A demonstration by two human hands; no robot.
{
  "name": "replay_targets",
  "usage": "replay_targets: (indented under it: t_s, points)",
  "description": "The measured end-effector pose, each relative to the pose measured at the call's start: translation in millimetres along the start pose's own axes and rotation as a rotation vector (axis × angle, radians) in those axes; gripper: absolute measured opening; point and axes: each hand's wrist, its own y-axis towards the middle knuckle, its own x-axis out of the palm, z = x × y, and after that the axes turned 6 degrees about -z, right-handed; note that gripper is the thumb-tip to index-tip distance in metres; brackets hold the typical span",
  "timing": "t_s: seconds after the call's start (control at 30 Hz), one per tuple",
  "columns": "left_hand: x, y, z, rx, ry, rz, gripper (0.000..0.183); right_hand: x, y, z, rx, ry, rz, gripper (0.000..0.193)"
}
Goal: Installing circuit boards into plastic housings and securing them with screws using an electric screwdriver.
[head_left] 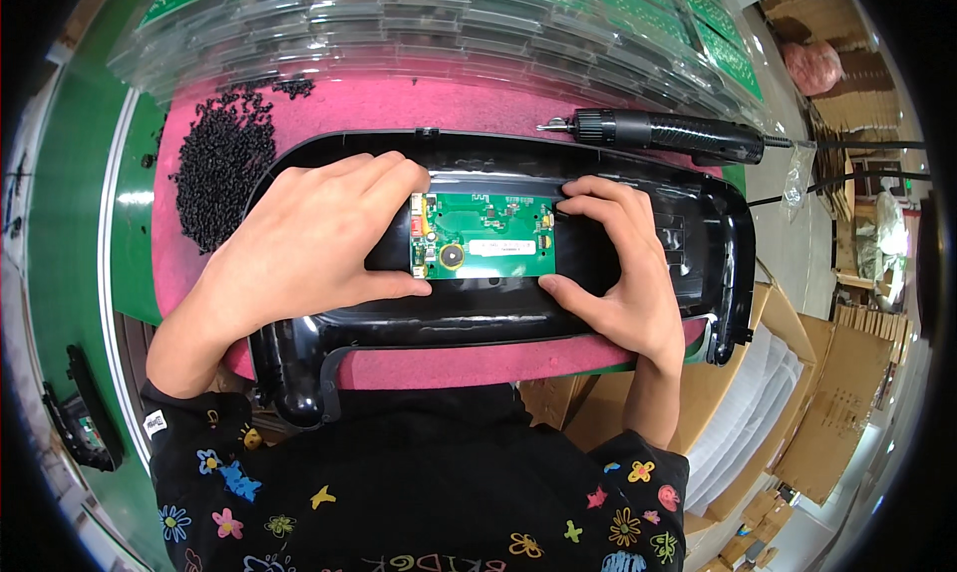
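Note:
A green circuit board (498, 223) with a white label and a round buzzer-like part lies level over the middle of a glossy black plastic housing (698, 273). My left hand (329, 223) grips the board's left end, thumb at the near corner and fingers at the far one. At its right end, my right hand (623, 258) holds the board the same way, thumb near and fingers far. Whether the board rests on the housing or hangs just above it, I cannot tell. The housing lies on a pink mat (459, 366).
A pile of small black screws (224, 163) lies left of the housing. Behind it rests a black electric screwdriver (668, 133). Stacked clear trays (429, 33) with green boards line the back. A cardboard box (788, 343) stands at right; another black part (85, 412) lies far left.

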Motion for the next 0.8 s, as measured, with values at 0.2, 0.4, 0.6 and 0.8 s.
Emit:
replay_targets:
  t_s: [0.2,0.4,0.6,0.8]
  points:
    - [-2,0,0,0.000,0.011,-0.020,0.065,0,0,0,0.007,-0.015,-0.004,0.057]
    - [0,-7,-6,0.045,0.022,0.008,0.066,0,3,-6,0.016,-0.045,-0.018,0.058]
    - [2,-10,-11,0.067,0.003,-0.013,0.062,-1,-1,-11,0.027,-0.081,-0.041,0.061]
    - [-15,-19,-22,0.246,-0.073,0.241,0.047,-14,-3,-15,0.137,-0.022,0.010,0.066]
